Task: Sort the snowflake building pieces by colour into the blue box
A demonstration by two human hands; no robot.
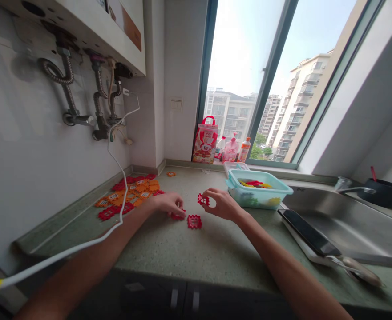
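My right hand [220, 203] pinches a small red toothed plastic tile [203, 200] and holds it upright just above the green counter [196, 249]. My left hand [169, 203] rests on the counter with its fingers curled over another red tile [178, 216]. A third red tile [194, 221] lies flat between the two hands. To the left, against the wall, lies a spread of several red and orange tiles [129, 195].
A teal plastic tub [259, 189] holding coloured pieces stands right of my hands, its lid behind it. A knife on a white board [311, 240] lies by the steel sink [345, 218]. A white cable [115, 178] hangs across the left. Bottles and a red bag stand at the window.
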